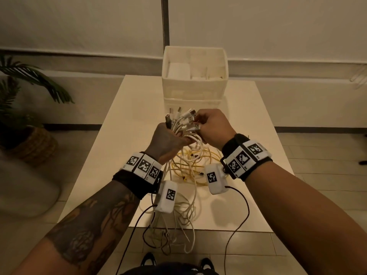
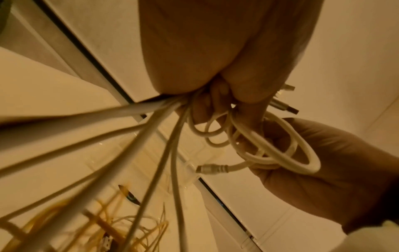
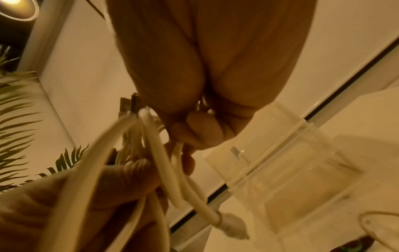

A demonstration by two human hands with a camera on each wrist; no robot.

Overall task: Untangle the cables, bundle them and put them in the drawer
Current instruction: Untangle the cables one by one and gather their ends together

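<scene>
My left hand (image 1: 168,138) grips a bunch of white cables (image 1: 181,124) just below their USB plugs, which fan upward above the fist. My right hand (image 1: 210,126) pinches the plug ends (image 1: 193,127) of that same bunch from the right. In the left wrist view the curled left fingers (image 2: 207,105) hold the white cables (image 2: 259,146), with the right hand (image 2: 323,162) beside them. Long white strands hang from the fist past the table's near edge. Yellow cables (image 1: 190,165) lie tangled on the table under my hands. The white drawer unit (image 1: 193,76) stands at the table's far end.
The white table (image 1: 119,155) is narrow, with tiled floor on both sides. A potted plant in a woven basket (image 1: 33,143) stands on the floor to the left. Black wrist-camera leads (image 1: 238,215) dangle from both wrists over the near edge.
</scene>
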